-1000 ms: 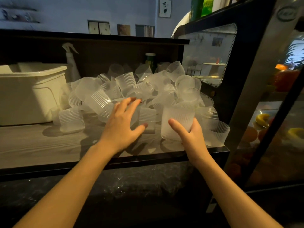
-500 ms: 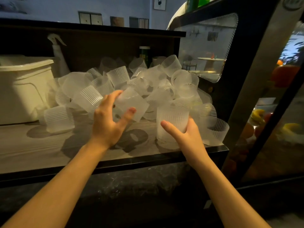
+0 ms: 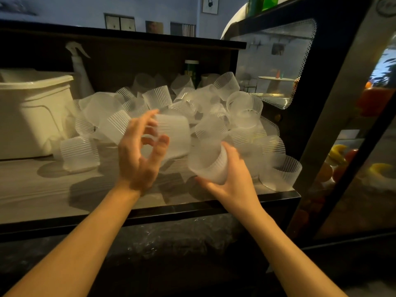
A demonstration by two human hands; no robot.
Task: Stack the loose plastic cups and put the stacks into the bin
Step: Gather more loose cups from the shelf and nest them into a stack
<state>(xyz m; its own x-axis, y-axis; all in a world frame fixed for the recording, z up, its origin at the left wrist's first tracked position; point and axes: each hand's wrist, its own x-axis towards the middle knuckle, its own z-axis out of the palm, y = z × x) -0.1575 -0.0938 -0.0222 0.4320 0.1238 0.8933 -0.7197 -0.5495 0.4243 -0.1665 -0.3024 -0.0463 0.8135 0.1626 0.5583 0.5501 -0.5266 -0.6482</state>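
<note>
A pale wood-grain worktop is seen, trimmed with a dark front edge. A messy pile of cups is heaped on it, with a cream bin parked at the left and a spray bottle tucked behind.

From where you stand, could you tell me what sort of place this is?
Probably a cafe or juice bar counter: a heap of plastic cups, a glass display case holding fruit, and a spray bottle.

Two hands, one bin, one spray bottle, dozens of cups.
</note>
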